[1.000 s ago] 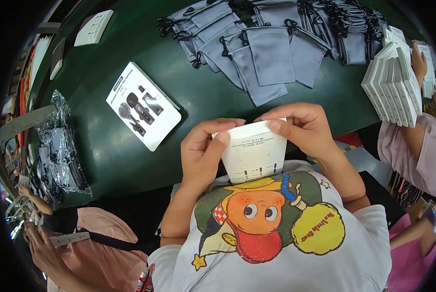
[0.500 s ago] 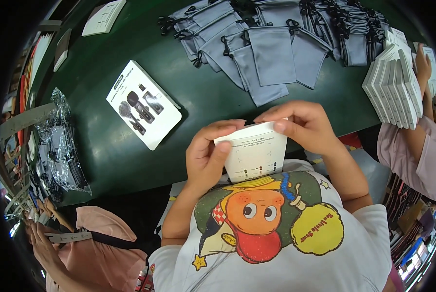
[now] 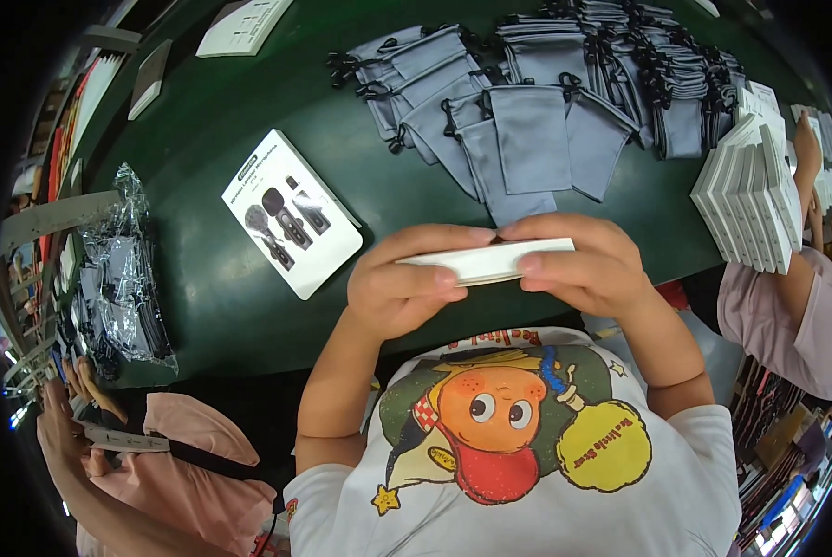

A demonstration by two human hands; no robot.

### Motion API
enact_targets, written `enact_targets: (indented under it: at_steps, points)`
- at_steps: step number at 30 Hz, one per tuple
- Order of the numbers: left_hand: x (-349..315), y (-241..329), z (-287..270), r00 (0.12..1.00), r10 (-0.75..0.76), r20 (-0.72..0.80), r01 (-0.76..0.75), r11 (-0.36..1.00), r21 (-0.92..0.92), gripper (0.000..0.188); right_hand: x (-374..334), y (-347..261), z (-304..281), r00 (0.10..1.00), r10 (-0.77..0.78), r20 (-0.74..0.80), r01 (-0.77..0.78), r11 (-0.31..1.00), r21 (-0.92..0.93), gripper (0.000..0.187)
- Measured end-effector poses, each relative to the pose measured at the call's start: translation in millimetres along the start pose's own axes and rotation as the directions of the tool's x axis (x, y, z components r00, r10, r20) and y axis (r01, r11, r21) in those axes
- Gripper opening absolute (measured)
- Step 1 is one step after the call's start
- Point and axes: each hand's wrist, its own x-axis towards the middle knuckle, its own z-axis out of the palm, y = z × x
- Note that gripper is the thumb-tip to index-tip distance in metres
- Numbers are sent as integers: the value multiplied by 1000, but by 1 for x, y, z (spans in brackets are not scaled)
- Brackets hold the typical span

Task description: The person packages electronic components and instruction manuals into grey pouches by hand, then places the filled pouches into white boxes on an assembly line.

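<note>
A thin white packaging box (image 3: 487, 264) is held edge-on above the near side of the table, between both my hands. My left hand (image 3: 390, 278) pinches its left end, fingers along the far side and thumb on the near side. My right hand (image 3: 591, 265) grips the right end the same way. Only a narrow white side shows; the broad faces are hidden. Left of my hands, a white box (image 3: 292, 223) with microphone pictures lies face up on the table. Beyond my hands, grey drawstring pouches (image 3: 530, 139) with black cords lie overlapping.
At the right stand stacked white boxes (image 3: 739, 209), close to a person's pink sleeve (image 3: 773, 320). A clear plastic bag (image 3: 126, 269) of grey items lies at the left edge of the green table (image 3: 193, 130). Another white box (image 3: 242, 28) is far left. A person in pink (image 3: 188, 483) works lower left.
The box in my hands has tilted from showing its printed face to showing only a narrow side. Both hands stay on its ends. The view has shifted slightly.
</note>
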Motion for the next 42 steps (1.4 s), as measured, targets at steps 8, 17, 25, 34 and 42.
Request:
enact_targets:
  at_steps: [8, 17, 25, 34, 42]
  points:
    - [6, -8, 9, 995, 46, -85, -52, 996, -74, 29, 4, 13, -2, 998, -58, 23, 58, 998, -23, 24]
    - [11, -2, -13, 999, -26, -39, 32, 985, 168, 50, 42, 7, -23, 911, 351, 216, -335, 936, -105, 29]
    - [39, 32, -17, 887, -74, -457, 222, 934, 280, 34, 111, 55, -39, 578, 800, -163, -434, 470, 769, 44]
    - [18, 12, -6, 831, -540, -136, 556, 792, 253, 19, 15, 29, -39, 812, 544, 212, -500, 835, -229, 29]
    - [27, -18, 21, 938, -340, 62, 217, 720, 659, 21, -11, 64, -33, 986, 121, 110, -6, 699, -715, 28]
